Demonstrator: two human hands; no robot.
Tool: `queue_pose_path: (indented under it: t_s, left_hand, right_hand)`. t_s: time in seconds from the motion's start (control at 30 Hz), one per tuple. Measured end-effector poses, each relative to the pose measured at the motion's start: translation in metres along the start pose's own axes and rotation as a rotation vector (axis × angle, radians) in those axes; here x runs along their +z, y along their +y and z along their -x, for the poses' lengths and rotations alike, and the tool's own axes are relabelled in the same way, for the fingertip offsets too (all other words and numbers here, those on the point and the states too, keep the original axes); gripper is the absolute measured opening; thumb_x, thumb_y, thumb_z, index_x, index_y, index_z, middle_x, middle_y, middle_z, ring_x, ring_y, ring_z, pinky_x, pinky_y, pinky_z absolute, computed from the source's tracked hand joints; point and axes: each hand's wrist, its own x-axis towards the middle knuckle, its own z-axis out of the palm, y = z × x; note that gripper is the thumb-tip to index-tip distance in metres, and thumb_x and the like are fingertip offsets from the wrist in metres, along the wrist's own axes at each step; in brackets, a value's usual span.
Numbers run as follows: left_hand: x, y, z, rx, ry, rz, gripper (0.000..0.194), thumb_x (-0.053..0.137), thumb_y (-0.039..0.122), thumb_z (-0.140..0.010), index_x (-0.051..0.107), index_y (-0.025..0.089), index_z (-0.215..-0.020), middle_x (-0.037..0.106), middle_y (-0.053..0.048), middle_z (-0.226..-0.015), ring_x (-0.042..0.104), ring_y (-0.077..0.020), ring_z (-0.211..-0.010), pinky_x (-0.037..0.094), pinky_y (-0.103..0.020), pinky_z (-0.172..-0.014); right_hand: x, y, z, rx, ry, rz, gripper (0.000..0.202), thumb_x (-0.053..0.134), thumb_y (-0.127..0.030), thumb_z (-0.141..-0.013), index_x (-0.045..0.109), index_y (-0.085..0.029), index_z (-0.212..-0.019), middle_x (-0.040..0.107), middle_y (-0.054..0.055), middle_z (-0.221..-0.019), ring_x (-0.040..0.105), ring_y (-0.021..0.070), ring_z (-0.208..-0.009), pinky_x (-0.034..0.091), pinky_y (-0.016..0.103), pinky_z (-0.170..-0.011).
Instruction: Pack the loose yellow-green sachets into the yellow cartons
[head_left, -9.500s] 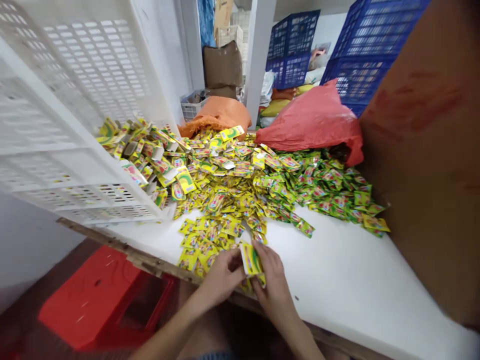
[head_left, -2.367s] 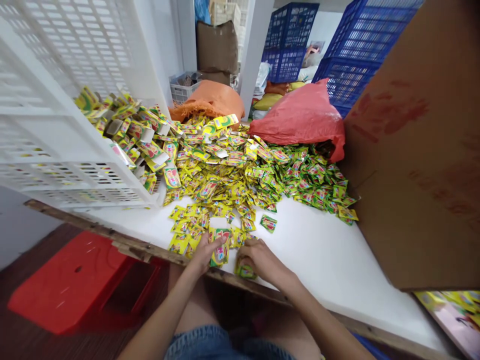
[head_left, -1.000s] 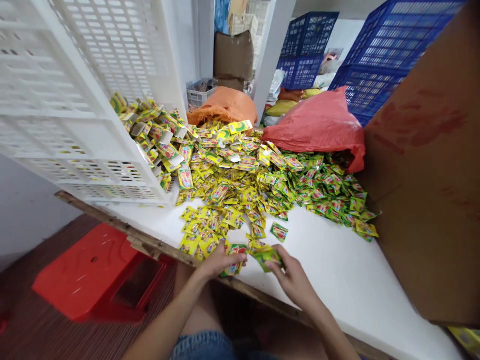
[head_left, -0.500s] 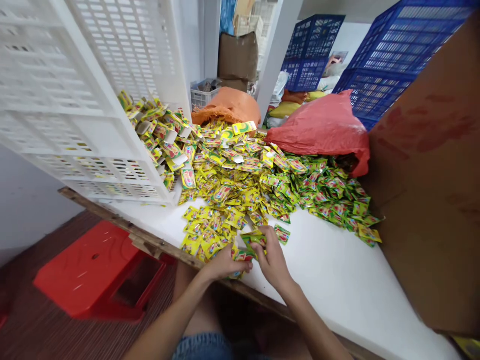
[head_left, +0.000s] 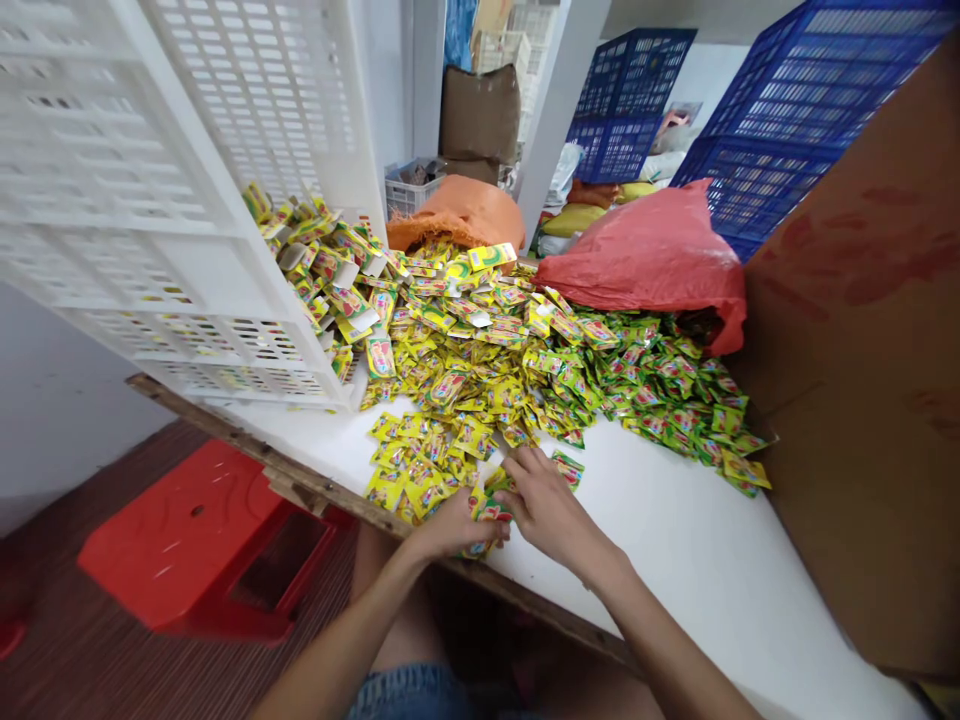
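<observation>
My left hand [head_left: 452,524] is closed around a small yellow-green printed box [head_left: 491,508] near the table's front edge. The box's white flap stands open at the top. My right hand [head_left: 544,505] is at that opening, its thumb and bent fingers on a yellow-green sachet [head_left: 496,480] that sits partly in the box. The fingers hide much of the sachet. Beside the left hand lies a cluster of yellow sachets [head_left: 424,480]. A single green sachet [head_left: 568,468] rests just beyond the right hand.
Behind are piled small boxes [head_left: 360,310] and green sachets [head_left: 675,385]. An orange sack [head_left: 465,212] and a red sack [head_left: 652,250] lie beyond. A white crate [head_left: 187,250] stands left, a large cardboard box [head_left: 862,400] right. A red stool [head_left: 187,540] is below the table.
My right hand has moved slightly down and closer over the box, and the green sachet it held has sunk into the opening. My left hand keeps its grip on the box.
</observation>
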Motion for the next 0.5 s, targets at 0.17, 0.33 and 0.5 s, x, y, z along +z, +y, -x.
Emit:
queue_pose_path:
  t_s: [0.17,0.33,0.5]
  left_hand:
    - [0.000,0.005,0.002,0.053,0.031,-0.063,0.014,0.059,0.013,-0.061,0.058,0.014,-0.074,0.058,0.001,-0.064,0.054,-0.0117,-0.061,0.044,-0.024,-0.061]
    - [0.001,0.002,0.003,-0.006,0.015,0.044,0.020,0.065,0.023,-0.065,0.055,0.013,-0.080,0.060,0.000,-0.065,0.055,-0.0122,-0.058,0.045,-0.025,-0.057]
    - [0.001,-0.001,0.002,-0.012,0.016,0.047,0.021,0.066,0.024,-0.065,0.054,0.014,-0.079,0.061,0.000,-0.062,0.055,-0.0119,-0.056,0.044,-0.024,-0.056]
  right_hand:
    - [0.010,-0.008,0.000,-0.010,0.007,-0.151,0.011,0.048,-0.020,-0.084,0.050,-0.021,-0.095,0.052,0.008,-0.098,0.047,0.0239,-0.094,0.041,0.041,-0.081]
    - [0.012,0.004,0.011,0.056,0.135,-0.334,0.017,0.047,-0.021,-0.084,0.044,-0.021,-0.101,0.053,0.007,-0.102,0.049,0.0215,-0.099,0.040,0.037,-0.085]
    - [0.015,0.003,0.009,0.088,0.203,-0.156,0.007,0.054,-0.021,-0.081,0.049,-0.021,-0.086,0.056,0.004,-0.090,0.049,0.0224,-0.090,0.038,0.037,-0.079]
